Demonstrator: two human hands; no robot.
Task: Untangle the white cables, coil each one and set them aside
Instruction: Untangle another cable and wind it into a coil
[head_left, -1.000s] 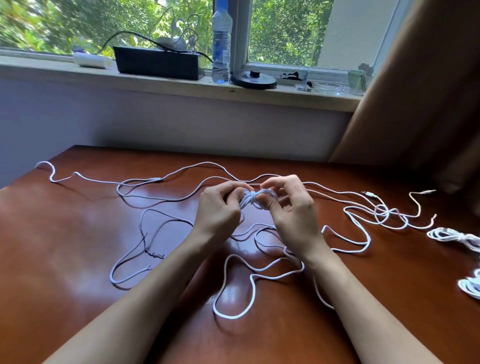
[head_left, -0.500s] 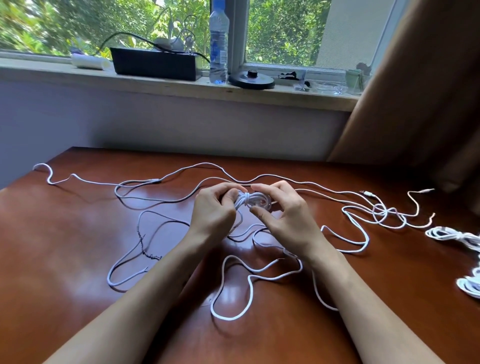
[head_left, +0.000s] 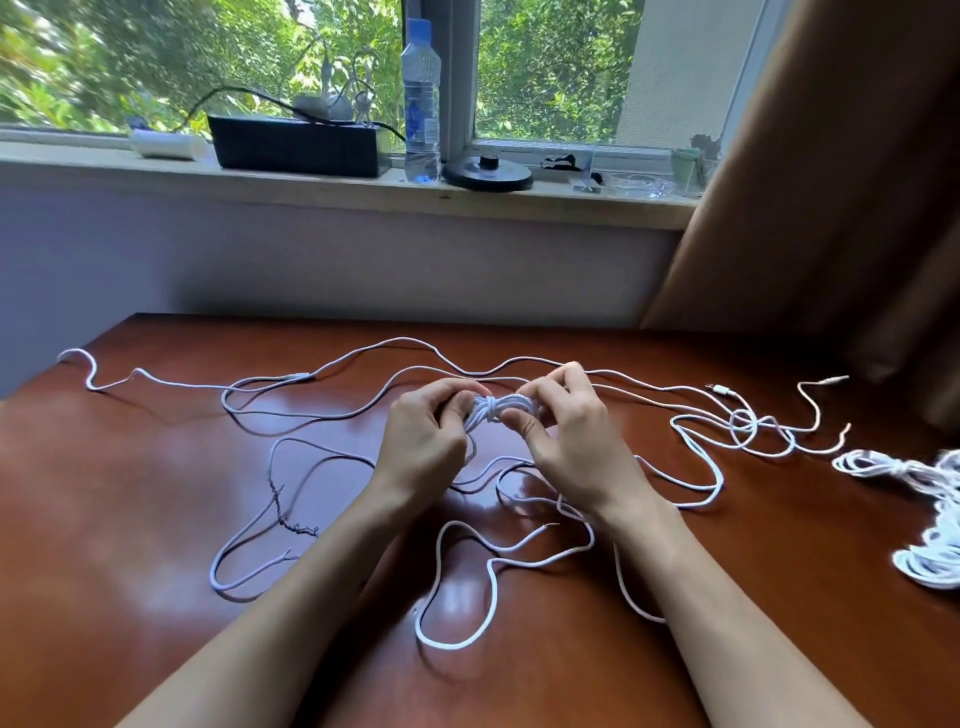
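A small wound bundle of white cable (head_left: 500, 408) is held above the middle of the brown table (head_left: 130, 493). My left hand (head_left: 426, 436) grips its left end with curled fingers. My right hand (head_left: 569, 431) pinches its right end between thumb and fingers. Loose white cables (head_left: 332, 413) sprawl over the table in long loops around and under both hands, with a loop (head_left: 457, 587) near my forearms. A small knot of loops (head_left: 748, 423) lies to the right. Two coiled white cables (head_left: 883, 465) (head_left: 935, 556) lie at the table's right edge.
The windowsill behind the table holds a black box (head_left: 296, 145), a water bottle (head_left: 421, 104), a black round base (head_left: 488, 171) and small items. A brown curtain (head_left: 841, 182) hangs at the right. A thin dark twisted wire (head_left: 283, 512) lies at left.
The bundle between my hands has stayed there while my fingers shifted on it; my right hand's fingers have lifted higher over the bundle. The view has tilted slightly.
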